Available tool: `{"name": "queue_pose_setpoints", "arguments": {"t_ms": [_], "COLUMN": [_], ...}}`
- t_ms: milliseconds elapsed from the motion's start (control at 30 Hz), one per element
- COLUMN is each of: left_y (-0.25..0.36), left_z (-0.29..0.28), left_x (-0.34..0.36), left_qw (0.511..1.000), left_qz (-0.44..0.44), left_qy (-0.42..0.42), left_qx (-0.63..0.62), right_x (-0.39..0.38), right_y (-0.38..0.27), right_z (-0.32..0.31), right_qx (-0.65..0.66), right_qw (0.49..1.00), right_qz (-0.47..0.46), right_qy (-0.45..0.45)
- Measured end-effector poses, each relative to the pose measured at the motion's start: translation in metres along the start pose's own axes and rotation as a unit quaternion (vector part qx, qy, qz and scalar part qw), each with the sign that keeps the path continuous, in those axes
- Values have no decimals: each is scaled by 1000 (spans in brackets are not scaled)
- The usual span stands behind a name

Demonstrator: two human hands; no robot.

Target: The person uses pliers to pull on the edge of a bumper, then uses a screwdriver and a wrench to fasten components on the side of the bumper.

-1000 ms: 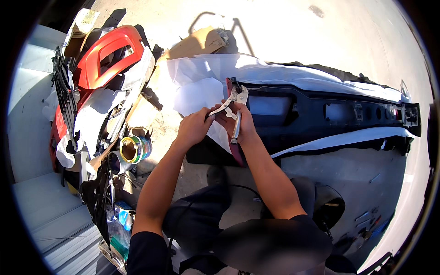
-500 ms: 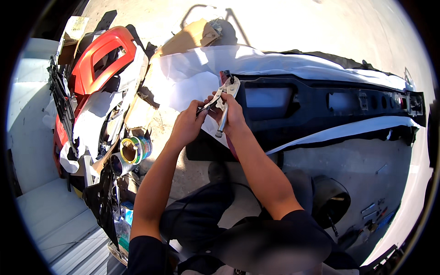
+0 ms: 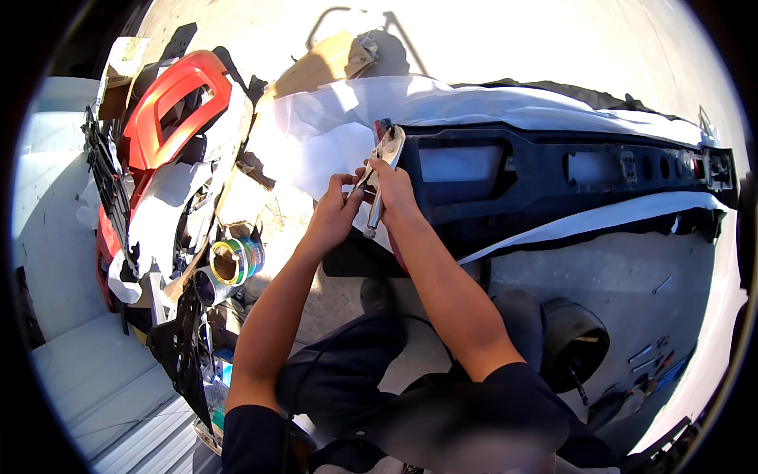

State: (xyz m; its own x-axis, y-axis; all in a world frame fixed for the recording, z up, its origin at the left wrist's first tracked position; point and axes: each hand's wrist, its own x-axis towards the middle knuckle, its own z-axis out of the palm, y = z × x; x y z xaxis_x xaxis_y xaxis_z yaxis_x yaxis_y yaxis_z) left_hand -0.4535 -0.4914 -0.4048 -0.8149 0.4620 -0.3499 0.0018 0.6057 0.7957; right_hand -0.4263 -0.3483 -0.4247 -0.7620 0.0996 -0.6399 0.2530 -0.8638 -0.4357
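Note:
My right hand (image 3: 395,189) is closed around silver locking pliers (image 3: 391,148), whose jaws sit at the narrow red-edged left end of a long black plastic panel (image 3: 466,213). My left hand (image 3: 332,217) is just left of it, fingers and thumb closed at the lower lever of the pliers; the exact contact is partly hidden by the fingers. White wrapping sheet (image 3: 324,154) lies under the panel and along both long sides of it.
A heap at left holds red plastic parts (image 3: 142,138), black trim (image 3: 106,182) and round cans (image 3: 233,265). Cardboard (image 3: 316,59) lies behind the sheet. A round black object (image 3: 580,340) is beside my leg; hand tools (image 3: 647,363) lie on the floor at lower right.
My hands and the pliers have shifted slightly left and up in the picture. The pliers now stand more upright, with the left hand's fingers higher on them.

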Motion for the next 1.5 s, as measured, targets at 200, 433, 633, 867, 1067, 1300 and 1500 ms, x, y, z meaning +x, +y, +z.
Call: {"name": "queue_pose_setpoints", "arguments": {"t_ms": [200, 433, 633, 867, 1067, 1300, 1500], "left_y": [3, 47, 56, 67, 85, 101, 97], "left_z": [2, -8, -10, -6, -2, 0, 0], "left_x": [0, 2, 1, -2, 1, 6, 2], "left_qw": [996, 974, 963, 978, 966, 949, 952], "left_qz": [-43, -154, -180, -128, -180, -216, -161], "left_qy": [-21, -111, -171, -164, -163, -158, -156], "left_qx": [-76, -120, -109, 12, 84, 164, 209], "right_x": [4, 6, 2, -1, 0, 3, -1], "right_y": [-4, -6, -7, -7, -5, -3, 0], "right_z": [1, -7, -8, -12, -16, -19, -20], "right_qx": [16, -28, 5, 68, 99, 149, 185], "right_qw": [999, 999, 1000, 998, 994, 986, 978], "right_qz": [32, -4, -18, -7, -8, -10, -1], "right_qy": [20, 42, 17, -15, -39, -70, -95]}}
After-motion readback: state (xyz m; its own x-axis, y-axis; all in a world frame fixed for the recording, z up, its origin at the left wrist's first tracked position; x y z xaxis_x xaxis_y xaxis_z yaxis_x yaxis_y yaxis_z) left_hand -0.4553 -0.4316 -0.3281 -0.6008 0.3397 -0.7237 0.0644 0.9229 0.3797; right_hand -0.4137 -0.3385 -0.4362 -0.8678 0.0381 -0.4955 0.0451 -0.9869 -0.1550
